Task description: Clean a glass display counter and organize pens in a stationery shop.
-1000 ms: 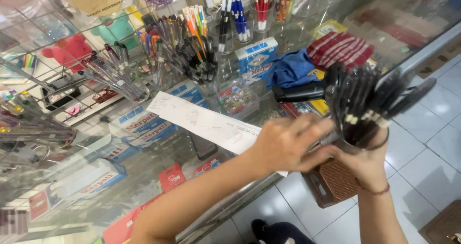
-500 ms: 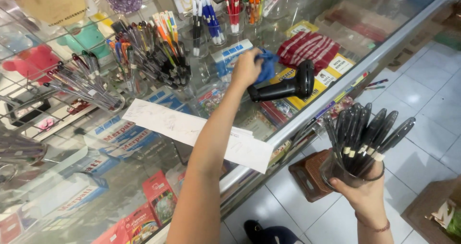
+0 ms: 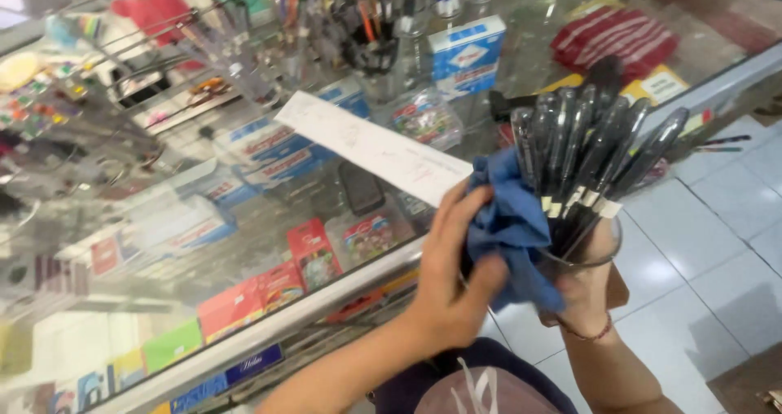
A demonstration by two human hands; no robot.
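One clear cup [image 3: 588, 255] of black pens [image 3: 582, 157] sits in the right hand [image 3: 582, 300], fingers wrapped around the cup's lower wall from below; roughly eight to ten pens show, exact count uncertain where the barrels overlap. One blue cloth [image 3: 509, 223] is in the left hand [image 3: 456, 276], fingers clamped on it and pressing it against the cup's left side, just under the pen barrels. Cup and cloth are held in the air at the near edge of the glass surface [image 3: 244, 210], above the tiled floor [image 3: 709, 251]. On the surface: one long white paper strip [image 3: 371, 145], one blue and white box [image 3: 466, 56], one red striped cloth [image 3: 612, 35], several further holders of pens at the back, count not resolvable. Versus half a second ago: the left hand then reached out to the blue cloth lying on the surface; now the cloth is off the glass and against the cup. The right hand has kept hold of the cup throughout.
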